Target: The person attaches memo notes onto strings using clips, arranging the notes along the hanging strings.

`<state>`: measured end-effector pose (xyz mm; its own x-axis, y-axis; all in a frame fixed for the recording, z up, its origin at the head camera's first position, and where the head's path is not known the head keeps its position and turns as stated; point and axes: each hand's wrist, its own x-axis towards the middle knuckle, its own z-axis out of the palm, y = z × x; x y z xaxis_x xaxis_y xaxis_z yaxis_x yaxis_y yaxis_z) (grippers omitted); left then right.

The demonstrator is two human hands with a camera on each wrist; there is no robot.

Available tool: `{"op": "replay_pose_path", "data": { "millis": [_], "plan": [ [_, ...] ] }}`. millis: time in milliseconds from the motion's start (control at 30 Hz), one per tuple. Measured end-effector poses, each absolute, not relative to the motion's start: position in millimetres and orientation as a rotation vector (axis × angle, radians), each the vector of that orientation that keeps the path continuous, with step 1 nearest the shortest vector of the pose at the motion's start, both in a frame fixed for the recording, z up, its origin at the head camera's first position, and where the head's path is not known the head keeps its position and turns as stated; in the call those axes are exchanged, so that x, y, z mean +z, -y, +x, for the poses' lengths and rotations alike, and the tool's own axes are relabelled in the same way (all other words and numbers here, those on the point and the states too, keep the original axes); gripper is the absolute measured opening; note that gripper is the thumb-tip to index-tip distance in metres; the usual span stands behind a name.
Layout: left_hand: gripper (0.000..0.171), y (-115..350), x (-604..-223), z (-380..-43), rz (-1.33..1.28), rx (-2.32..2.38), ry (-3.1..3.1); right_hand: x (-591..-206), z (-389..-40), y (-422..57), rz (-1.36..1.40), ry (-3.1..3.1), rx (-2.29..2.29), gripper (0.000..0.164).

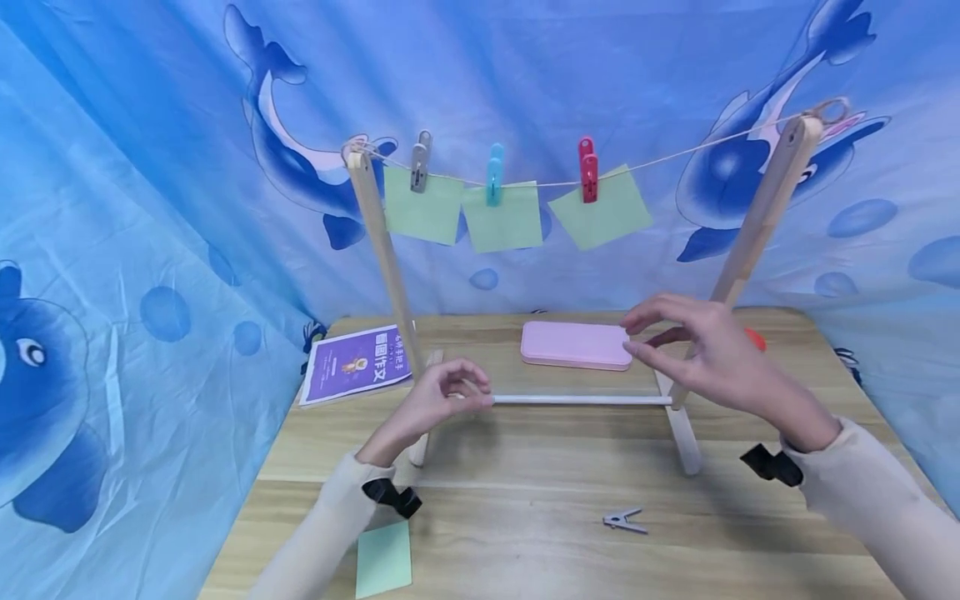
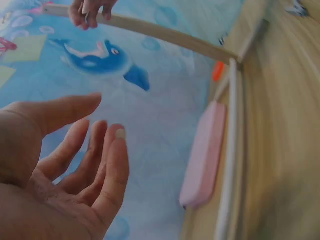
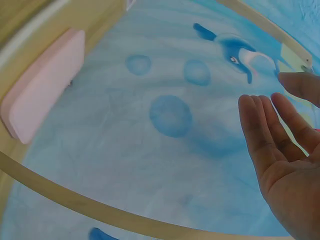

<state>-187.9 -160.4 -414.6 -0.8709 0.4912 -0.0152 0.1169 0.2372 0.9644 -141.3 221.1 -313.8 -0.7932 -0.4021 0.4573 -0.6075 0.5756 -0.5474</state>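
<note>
Both hands hover above the table with nothing in their grasp. My left hand (image 1: 435, 398), fingers loosely bent, is near the left post and the white crossbar (image 1: 581, 400). Before the right post floats my right hand (image 1: 708, 354), thumb and fingertips apart. A string (image 1: 693, 153) spans the wooden posts. From it hang three green paper sheets (image 1: 506, 229), pinned by a grey clothespin (image 1: 421, 162), a light blue clothespin (image 1: 494, 175) and a red clothespin (image 1: 588, 175). Another grey clothespin (image 1: 622, 521) lies on the table, and a loose green sheet (image 1: 384, 560) lies by the left sleeve.
Behind the crossbar lies a pink case (image 1: 576, 343). A purple booklet (image 1: 358, 365) is at the back left, partly behind the left post (image 1: 384, 246). An orange object (image 1: 756, 338) shows past the right post (image 1: 765, 196). Blue dolphin-print cloth (image 1: 525, 83) surrounds the table.
</note>
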Motion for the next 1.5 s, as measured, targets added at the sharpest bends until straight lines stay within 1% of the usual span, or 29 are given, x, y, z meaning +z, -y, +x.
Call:
{"op": "replay_pose_path", "data": {
  "millis": [133,267,367,567,767,933,1233,1500],
  "plan": [
    [0.037,179.6,-424.6,-179.1,0.57,1.597,-2.177,-329.5,-137.5,-222.5,0.814,2.566,1.042,0.029],
    [0.044,197.2,-434.7,-170.8,0.507,1.566,-2.152,-346.4,-135.2,-224.8,0.828,2.599,1.074,0.027],
    [0.045,210.3,-439.5,-164.9,0.455,1.549,-2.153,-356.9,-133.6,-226.4,0.861,2.611,1.1,0.025],
    [0.047,231.4,-445.8,-158.7,0.446,1.486,-2.205,-375.2,-126.5,-230.6,0.913,2.66,1.103,0.022],
    [0.041,253.1,-457.3,-148.1,0.475,1.402,-2.183,-401.1,-119.9,-234.3,0.889,2.759,1.138,0.022],
    [0.04,269.1,-465.3,-137.6,0.476,1.369,-2.143,-429.0,-111.5,-235.8,0.851,2.778,1.23,0.021],
    [0.038,284.5,-482.5,-123.3,0.492,1.337,-2.246,-470.1,-94.9,-234.3,0.805,2.798,1.437,0.012],
    [0.046,293.2,-487.7,-110.6,0.512,1.317,-2.263,-494.4,-85.9,-232.6,0.864,2.795,1.543,0.019]
  ]
}}
